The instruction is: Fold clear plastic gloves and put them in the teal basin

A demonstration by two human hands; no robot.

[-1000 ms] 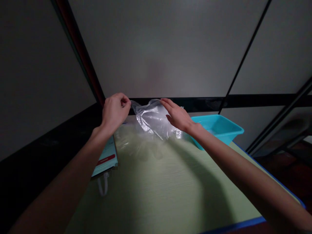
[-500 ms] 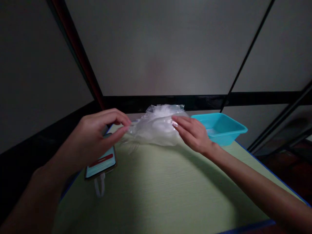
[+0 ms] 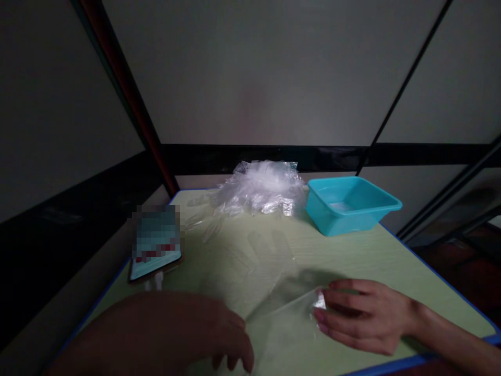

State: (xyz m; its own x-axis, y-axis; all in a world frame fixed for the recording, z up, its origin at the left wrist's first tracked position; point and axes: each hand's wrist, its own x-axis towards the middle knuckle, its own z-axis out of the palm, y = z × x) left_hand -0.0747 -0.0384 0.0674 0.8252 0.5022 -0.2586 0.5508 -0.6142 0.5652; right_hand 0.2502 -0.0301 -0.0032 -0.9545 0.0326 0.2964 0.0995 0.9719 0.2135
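Note:
A thin clear plastic glove [image 3: 274, 282] lies stretched over the green table [image 3: 352, 261] close to the near edge, its fingers pointing away from me. My right hand [image 3: 360, 316] pinches the glove's cuff edge at the right. My left hand [image 3: 183, 334] is at the left of the cuff, fingers curled down onto the film, dark and partly out of view. A heap of more clear plastic gloves [image 3: 262, 188] sits at the far edge of the table.
A turquoise plastic tub [image 3: 352, 204] stands at the far right of the table. A phone [image 3: 155, 245] with a lit screen lies at the left edge, a white cable below it. Grey wall panels and dark bars close off the back.
Both hands have pulled back from the heap toward the near edge, bringing one glove out and laying it flat on the table. The view has tilted downward.

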